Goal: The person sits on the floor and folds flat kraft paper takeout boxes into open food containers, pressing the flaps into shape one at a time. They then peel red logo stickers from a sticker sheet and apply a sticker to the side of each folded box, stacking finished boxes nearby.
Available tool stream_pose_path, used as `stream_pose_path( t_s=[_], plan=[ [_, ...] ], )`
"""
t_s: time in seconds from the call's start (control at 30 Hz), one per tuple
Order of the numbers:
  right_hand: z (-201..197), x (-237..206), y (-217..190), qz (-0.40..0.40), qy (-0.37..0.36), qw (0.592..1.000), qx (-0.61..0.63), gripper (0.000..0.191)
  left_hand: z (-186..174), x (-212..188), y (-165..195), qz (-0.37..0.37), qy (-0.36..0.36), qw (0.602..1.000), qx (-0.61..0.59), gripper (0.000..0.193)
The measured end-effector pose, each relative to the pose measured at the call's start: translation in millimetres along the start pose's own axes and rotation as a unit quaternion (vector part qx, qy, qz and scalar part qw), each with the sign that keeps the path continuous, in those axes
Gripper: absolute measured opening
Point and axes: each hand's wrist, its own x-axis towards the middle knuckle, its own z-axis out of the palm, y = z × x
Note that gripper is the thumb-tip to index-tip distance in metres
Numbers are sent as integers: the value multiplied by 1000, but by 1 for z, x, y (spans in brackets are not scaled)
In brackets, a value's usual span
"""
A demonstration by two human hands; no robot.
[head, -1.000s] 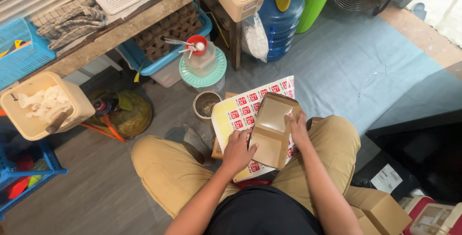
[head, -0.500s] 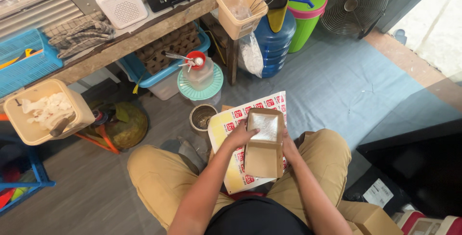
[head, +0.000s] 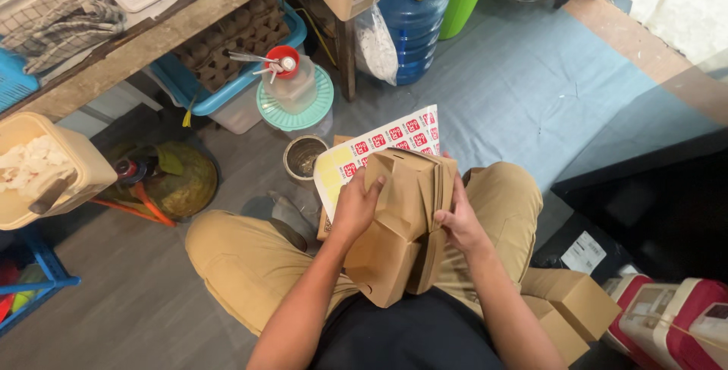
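Observation:
I sit cross-legged on the floor with a brown cardboard takeaway box [head: 406,218] held over my lap, its lid folded shut. My left hand [head: 356,205] grips the box's left side near the top. My right hand [head: 457,221] holds its right edge, fingers along the folded flaps. Under the box, across my knees, lies a yellow sheet of red-and-white stickers [head: 377,148], partly hidden by the box.
A wooden bench [head: 144,44] stands ahead with a blue crate [head: 227,82] under it. A spray bottle on a green lid [head: 292,86], a small pot [head: 305,156], a blue water jug [head: 413,21] and a beige tub [head: 45,169] surround me. More folded boxes [head: 576,305] lie at my right.
The box was open in my hands a second ago. Its lid has been folded down, and the box now stands closed and upright between both hands.

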Motion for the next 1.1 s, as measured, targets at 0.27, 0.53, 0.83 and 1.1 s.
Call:
stream_pose_path(
  t_s=[0.27,0.53,0.83,1.1],
  plan=[
    [-10,-19,25,48,129,985,100,81,3,-13,17,80,87,981,153,26],
    [4,-27,26,12,149,986,67,82,1,-10,30,118,77,983,117,25],
    [40,-44,-5,-31,82,995,-50,120,3,-17,44,137,84,986,-40,38],
    [27,-32,-22,15,-81,990,117,145,7,-28,40,245,85,965,-29,23]
  ],
)
